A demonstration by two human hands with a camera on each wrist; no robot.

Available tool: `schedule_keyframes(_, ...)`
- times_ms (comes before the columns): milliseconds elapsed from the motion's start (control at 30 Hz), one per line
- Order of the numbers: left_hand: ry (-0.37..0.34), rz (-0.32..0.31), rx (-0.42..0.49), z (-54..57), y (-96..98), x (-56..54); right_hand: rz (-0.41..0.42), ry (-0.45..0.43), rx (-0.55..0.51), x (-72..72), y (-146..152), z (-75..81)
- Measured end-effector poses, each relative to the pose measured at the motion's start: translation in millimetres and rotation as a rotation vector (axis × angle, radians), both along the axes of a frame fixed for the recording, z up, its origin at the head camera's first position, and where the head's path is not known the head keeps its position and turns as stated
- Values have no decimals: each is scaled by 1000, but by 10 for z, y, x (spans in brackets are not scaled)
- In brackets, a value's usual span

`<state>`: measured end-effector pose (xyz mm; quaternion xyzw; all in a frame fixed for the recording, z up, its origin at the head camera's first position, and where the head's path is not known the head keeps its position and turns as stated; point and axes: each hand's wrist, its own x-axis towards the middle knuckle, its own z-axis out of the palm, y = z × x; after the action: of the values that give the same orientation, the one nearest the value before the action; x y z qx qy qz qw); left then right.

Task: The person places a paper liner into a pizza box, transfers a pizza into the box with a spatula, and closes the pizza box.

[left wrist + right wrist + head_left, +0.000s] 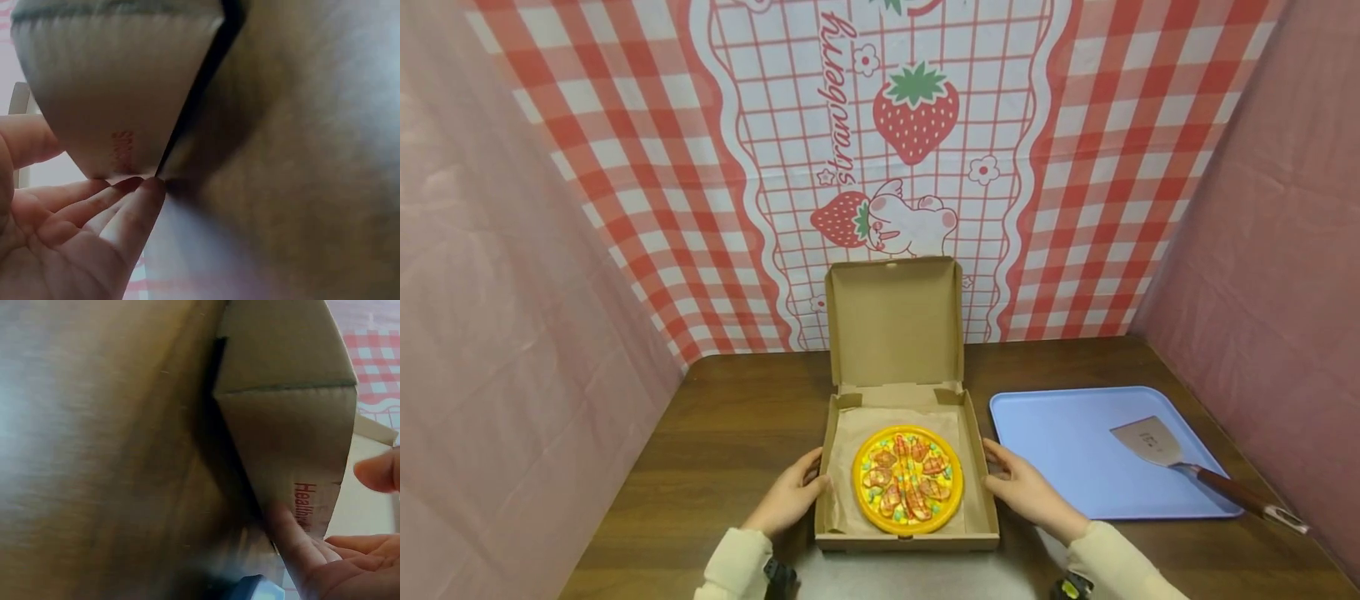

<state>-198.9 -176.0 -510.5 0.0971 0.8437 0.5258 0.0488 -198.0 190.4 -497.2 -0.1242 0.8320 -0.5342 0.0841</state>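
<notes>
A cardboard pizza box [895,329] stands with its lid raised. Inside, on brown paper [842,429], lies a round toy-like pizza [907,480] with a yellow crust. My left hand [793,496] grips the box's left side, the thumb at the top rim and the fingers along the outer wall. On the opposite side my right hand [1026,492] holds the box the same way. The left wrist view shows the fingertips at the lower edge of the side wall [119,94]. In the right wrist view, fingers touch the printed wall [294,437] near its bottom edge.
To the right, a light blue tray [1052,450] lies on the dark wooden table [737,417]. A metal spatula [1150,440] with a brown handle rests on it, the handle reaching past the tray's corner. Checked strawberry cloth [917,117] hangs behind; pink cloth borders both sides.
</notes>
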Motion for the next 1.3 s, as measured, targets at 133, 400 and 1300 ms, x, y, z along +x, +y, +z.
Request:
schedule_keyframes(133,8,20,22,69,-12,-102,-57,-19,-6,-122,-34,61)
schedule_keyframes(400,37,49,31,259,-41,-440,-96,-70,-21,-420,-65,250)
schedule_keyframes(1300,-206,70,146,490,222,-1231,-210,-71,92,-1258,-363,326)
